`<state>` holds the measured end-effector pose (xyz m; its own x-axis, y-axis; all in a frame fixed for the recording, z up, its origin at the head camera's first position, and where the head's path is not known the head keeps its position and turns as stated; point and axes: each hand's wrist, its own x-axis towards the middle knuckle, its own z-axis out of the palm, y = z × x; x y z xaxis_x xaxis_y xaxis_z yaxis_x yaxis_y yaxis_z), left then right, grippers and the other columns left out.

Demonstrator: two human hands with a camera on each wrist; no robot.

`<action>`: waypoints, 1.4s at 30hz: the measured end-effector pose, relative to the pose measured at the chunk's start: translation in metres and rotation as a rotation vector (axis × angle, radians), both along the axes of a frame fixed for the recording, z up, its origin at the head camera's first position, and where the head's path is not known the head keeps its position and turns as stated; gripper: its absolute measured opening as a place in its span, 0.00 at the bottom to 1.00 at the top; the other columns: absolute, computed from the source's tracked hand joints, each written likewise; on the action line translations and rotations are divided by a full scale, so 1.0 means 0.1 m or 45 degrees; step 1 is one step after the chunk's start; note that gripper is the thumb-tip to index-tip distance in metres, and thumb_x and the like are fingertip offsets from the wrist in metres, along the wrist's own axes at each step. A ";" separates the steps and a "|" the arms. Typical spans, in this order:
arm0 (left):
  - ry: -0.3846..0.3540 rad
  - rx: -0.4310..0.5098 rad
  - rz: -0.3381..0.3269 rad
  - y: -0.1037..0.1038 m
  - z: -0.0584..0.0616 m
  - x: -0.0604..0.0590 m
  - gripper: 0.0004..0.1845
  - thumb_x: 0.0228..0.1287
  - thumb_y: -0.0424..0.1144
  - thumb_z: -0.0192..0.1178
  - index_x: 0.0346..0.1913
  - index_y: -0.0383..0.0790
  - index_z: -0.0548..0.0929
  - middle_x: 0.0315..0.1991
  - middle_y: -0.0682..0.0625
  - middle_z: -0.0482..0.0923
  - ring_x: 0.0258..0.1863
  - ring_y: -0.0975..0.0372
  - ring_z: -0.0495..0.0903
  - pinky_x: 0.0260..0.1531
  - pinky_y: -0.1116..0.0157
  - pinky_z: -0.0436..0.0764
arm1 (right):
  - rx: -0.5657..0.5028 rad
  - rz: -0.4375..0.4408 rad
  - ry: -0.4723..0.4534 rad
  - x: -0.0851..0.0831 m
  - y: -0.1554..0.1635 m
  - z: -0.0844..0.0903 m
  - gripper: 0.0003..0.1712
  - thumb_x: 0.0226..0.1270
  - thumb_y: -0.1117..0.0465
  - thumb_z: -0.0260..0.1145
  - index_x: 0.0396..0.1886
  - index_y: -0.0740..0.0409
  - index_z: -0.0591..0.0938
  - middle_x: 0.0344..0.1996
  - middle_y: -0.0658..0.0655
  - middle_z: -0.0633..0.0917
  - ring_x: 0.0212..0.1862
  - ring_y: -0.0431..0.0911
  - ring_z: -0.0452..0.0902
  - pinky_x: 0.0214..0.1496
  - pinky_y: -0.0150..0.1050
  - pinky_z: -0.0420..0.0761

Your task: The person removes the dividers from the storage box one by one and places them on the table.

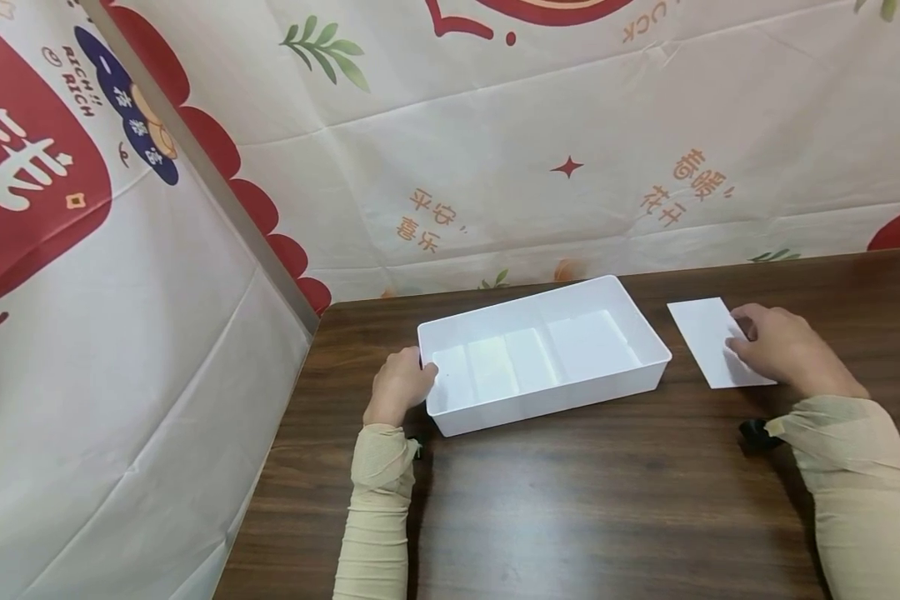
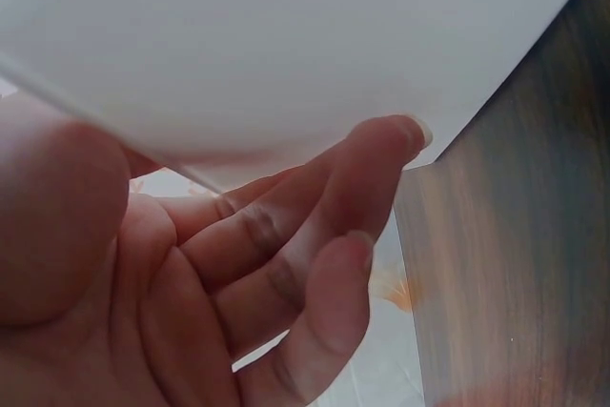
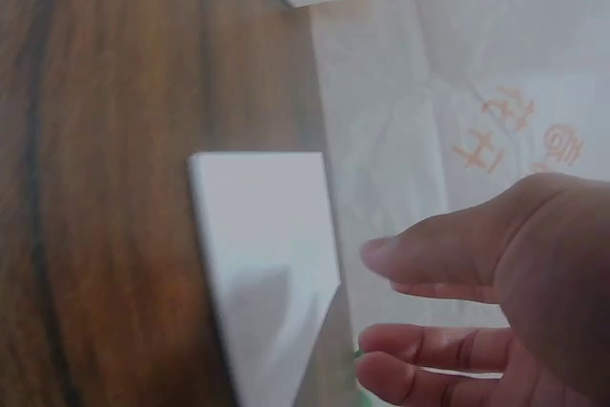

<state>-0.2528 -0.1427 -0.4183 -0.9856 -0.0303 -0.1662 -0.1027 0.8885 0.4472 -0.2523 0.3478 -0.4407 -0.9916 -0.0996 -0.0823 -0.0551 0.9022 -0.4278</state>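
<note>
White tray (image 1: 551, 401) on a brown surface (image 1: 555, 500), left hand (image 1: 401, 383) pinching its left end, right hand (image 1: 783, 346) kinda loose, thumb and fingers apart, over a white card (image 1: 714, 343)

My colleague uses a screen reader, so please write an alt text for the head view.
A person's left hand grips the left end of a white open tray on a brown table; the right hand, loosely open, hovers over a flat white piece to the tray's right. A white printed cloth hangs behind.
</note>
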 end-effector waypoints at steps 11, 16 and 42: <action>0.026 -0.011 0.010 -0.01 -0.02 0.00 0.17 0.70 0.42 0.53 0.51 0.33 0.82 0.42 0.41 0.84 0.36 0.54 0.79 0.39 0.53 0.79 | 0.022 -0.023 0.122 -0.01 -0.26 0.14 0.26 0.66 0.62 0.64 0.56 0.77 0.71 0.38 0.77 0.78 0.36 0.64 0.75 0.32 0.57 0.76; 0.021 -0.014 0.014 -0.02 -0.01 0.00 0.16 0.71 0.42 0.52 0.51 0.34 0.82 0.42 0.41 0.84 0.36 0.54 0.80 0.40 0.53 0.79 | -0.007 0.037 0.123 -0.02 -0.44 0.27 0.26 0.67 0.61 0.62 0.58 0.75 0.71 0.39 0.77 0.79 0.34 0.62 0.77 0.28 0.52 0.77; 0.026 -0.022 0.015 -0.02 0.00 0.00 0.15 0.70 0.42 0.53 0.48 0.35 0.83 0.41 0.42 0.84 0.36 0.54 0.80 0.39 0.52 0.79 | -0.108 0.205 0.226 -0.15 -1.43 0.52 0.23 0.69 0.59 0.62 0.57 0.71 0.77 0.34 0.66 0.82 0.31 0.52 0.75 0.27 0.43 0.73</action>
<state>-0.2532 -0.1447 -0.4185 -0.9883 -0.0447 -0.1458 -0.1045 0.8948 0.4341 -0.2671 0.2050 -0.3889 -0.9607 -0.2564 0.1069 -0.2759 0.8369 -0.4727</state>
